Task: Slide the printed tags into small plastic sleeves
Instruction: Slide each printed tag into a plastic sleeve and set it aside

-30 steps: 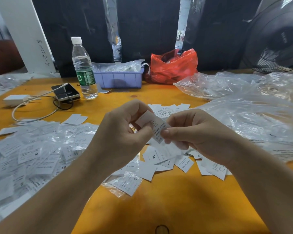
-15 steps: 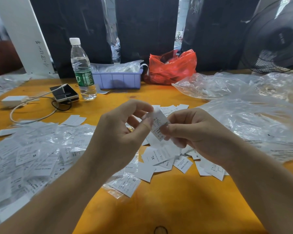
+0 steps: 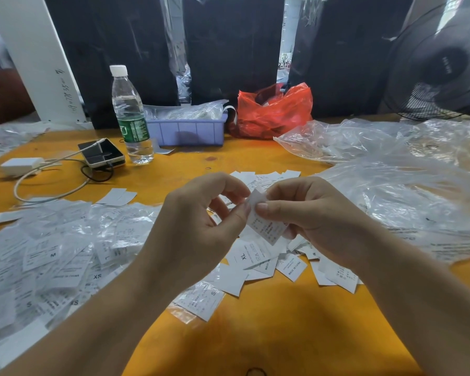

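Both hands raised above the tabletop (image 3: 255,335), fingers curled: my left hand (image 3: 201,229) and right hand (image 3: 310,213) pinch one printed tag (image 3: 263,226) between thumbs and forefingers, its lower end hanging below the grip.

Both forearms reach in from the bottom corners and the hands meet at centre. The left hand (image 3: 201,226) is curled, its thumb and forefinger pinching. The right hand (image 3: 310,213) faces it, thumb laid flat on top, fingers folded beneath. The thumb tips sit almost touching, and both wrists are raised.
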